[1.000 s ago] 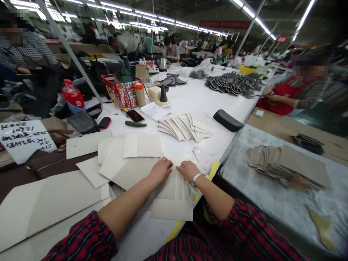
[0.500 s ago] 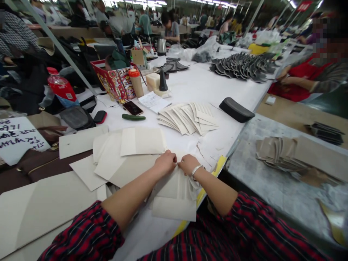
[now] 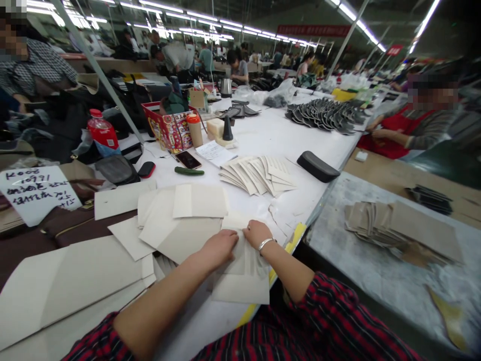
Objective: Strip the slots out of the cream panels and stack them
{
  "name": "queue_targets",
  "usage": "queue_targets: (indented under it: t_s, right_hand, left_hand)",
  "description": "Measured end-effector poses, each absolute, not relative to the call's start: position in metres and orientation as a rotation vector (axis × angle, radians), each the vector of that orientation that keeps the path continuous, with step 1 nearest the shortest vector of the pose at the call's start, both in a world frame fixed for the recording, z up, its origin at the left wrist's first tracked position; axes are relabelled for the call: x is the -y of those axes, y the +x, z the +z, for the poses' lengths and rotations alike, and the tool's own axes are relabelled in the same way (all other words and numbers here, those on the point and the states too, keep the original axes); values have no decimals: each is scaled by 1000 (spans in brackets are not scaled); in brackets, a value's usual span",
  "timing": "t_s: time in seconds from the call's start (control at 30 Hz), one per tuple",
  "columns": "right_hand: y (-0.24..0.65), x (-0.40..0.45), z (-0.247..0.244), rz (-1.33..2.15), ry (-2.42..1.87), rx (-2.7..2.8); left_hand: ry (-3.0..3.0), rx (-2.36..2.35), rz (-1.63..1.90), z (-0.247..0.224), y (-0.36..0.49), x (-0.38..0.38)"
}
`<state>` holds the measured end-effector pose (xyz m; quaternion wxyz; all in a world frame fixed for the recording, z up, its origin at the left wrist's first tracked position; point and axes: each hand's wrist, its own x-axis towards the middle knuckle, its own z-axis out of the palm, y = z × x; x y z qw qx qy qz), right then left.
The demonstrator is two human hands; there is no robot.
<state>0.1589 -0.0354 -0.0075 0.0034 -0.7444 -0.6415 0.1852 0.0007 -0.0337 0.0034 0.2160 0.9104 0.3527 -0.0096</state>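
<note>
Both hands work close together over a small stack of pale beige sheets [image 3: 240, 291] at the table's near edge. My left hand [image 3: 221, 245] is closed, its fingertips bent onto the beige sheet [image 3: 233, 219]; its thumb is mostly hidden. My right hand [image 3: 258, 234], with a silver bracelet at the wrist, pinches the same sheet's edge just to the right. Whether the sheet is card or leather board I cannot tell. More beige panels [image 3: 201, 201] overlap to the left of my hands. A fanned pile of narrow beige pieces [image 3: 257, 175] lies beyond them.
Large beige panels [image 3: 75, 281] lie at the left. Farther back are a cucumber [image 3: 189, 171], a phone [image 3: 188, 160], a red patterned bag [image 3: 175, 131], a black case [image 3: 317, 166] and dark stacked pieces [image 3: 323, 115]. A person in red [image 3: 398, 133] sits at the right.
The view has tilted up. My hands have moved slightly apart, the left one drawn back toward me and lying flatter. More of the sheet beyond them shows.
</note>
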Motion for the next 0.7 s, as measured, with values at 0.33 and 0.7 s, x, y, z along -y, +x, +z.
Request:
queue_targets:
  t_s: [0.33,0.7]
  right_hand:
    - [151,23,-1,544,-2060,2331]
    - [143,41,11,685,-1847,2605]
  left_hand:
    - [2655,-939,-113,3,-14,31]
    - [2485,-1024,93,-6,-15,36]
